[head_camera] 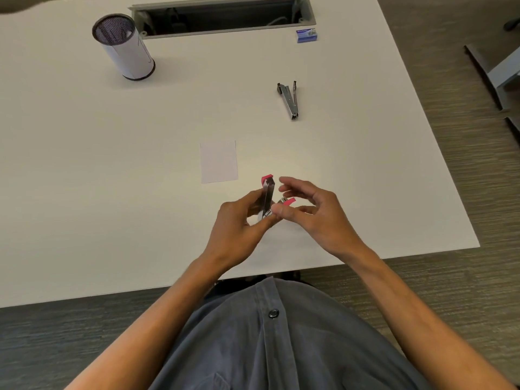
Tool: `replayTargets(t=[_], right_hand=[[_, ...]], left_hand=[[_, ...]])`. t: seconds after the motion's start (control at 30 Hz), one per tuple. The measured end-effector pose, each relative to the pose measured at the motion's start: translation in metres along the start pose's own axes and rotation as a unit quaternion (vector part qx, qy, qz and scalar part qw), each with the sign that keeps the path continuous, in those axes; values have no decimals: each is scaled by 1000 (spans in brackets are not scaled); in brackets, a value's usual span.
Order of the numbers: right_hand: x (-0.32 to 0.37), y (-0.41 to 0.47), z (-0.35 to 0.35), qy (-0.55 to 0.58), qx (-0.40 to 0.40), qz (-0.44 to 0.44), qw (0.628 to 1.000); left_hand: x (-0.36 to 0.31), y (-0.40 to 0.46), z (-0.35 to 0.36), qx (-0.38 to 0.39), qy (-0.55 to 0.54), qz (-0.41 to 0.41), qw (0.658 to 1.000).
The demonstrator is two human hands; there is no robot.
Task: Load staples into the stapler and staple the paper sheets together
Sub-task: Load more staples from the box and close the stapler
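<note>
A smooth, matte white tabletop (112,178) is carrying a few small things. The person is holding a small pink stapler (268,197) just above it, near the front edge. The stapler is hinged wide open: its dark, glossy upper arm with a pink tip is standing nearly upright, while the other pink-tipped half is angling off to the right.

The left hand (239,220) is pinching the upright arm, its grip closed around the stapler near the hinge. The right hand (309,209) is curling loosely beside the lower half, thumb touching near the hinge and fingers spread apart; I cannot tell whether it is gripping anything.

A flat rectangle of paper sheets (218,161) is lying just beyond the hands. Farther back are lying a thin metal stapler (289,99), a blue staple box (307,35) and a tipped mesh pen cup (123,46).
</note>
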State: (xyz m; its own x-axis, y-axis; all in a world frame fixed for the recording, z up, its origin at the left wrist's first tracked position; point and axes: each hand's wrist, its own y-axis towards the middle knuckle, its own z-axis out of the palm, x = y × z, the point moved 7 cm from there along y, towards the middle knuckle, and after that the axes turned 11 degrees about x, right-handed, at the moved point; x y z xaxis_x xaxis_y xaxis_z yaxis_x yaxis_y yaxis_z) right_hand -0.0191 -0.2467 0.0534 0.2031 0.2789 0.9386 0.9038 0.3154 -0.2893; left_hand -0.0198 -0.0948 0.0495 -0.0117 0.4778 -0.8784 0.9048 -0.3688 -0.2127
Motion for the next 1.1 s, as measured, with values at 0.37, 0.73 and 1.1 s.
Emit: replayTargets(t=[0.37, 0.73, 1.1], right_hand=[[-7, 6, 15, 196, 44, -27, 979], [-7, 10, 23, 199, -9, -16, 980], [-1, 12, 33, 210, 35, -18, 977]], left_hand=[[-5, -4, 8, 117, -146, 19, 982], [-1, -6, 0, 116, -148, 22, 982], [3, -9, -4, 115, -177, 0, 978]])
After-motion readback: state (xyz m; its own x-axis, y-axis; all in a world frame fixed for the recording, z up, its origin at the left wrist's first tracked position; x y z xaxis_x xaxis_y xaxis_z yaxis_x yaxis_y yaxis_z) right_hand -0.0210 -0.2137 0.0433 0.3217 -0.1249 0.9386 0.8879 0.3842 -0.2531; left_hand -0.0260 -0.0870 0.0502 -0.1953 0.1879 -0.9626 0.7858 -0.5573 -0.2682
